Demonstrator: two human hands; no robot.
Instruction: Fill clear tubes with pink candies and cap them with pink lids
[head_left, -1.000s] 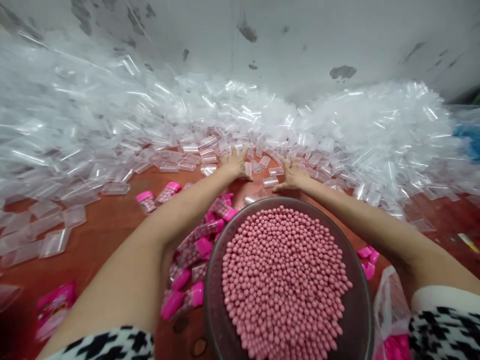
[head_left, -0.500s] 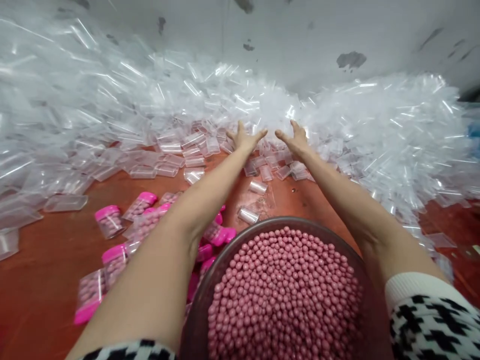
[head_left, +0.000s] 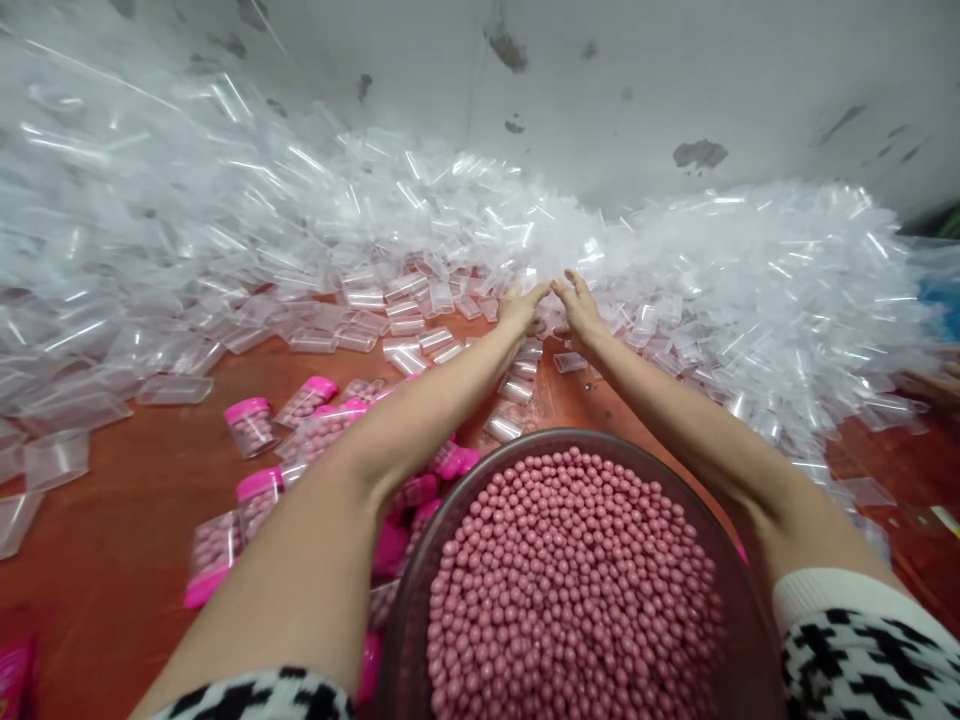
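Both arms reach out past a dark round tub (head_left: 487, 462) filled with pink beads or balls (head_left: 574, 590). My left hand (head_left: 523, 308) and my right hand (head_left: 583, 312) are close together at the front edge of a big heap of clear plastic containers (head_left: 300, 220). Their fingers are stretched out, thumb sides nearly meeting. Each hand touches or hovers at the loose containers; exact contact cannot be made out. Several clear containers (head_left: 516, 388) lie between my forearms, just beyond the tub's rim.
Left of the tub lie several filled containers (head_left: 259, 495) with bright pink lids, partly behind my left forearm. A grey wall (head_left: 600, 90) with peeling patches rises behind the heap. Another person's hand (head_left: 930, 383) shows at the right edge, above the red-brown surface (head_left: 120, 480).
My hands have drawn closer together and slightly nearer to me. More clear containers now lie between my forearms. Another person's hand has come into view at the right.
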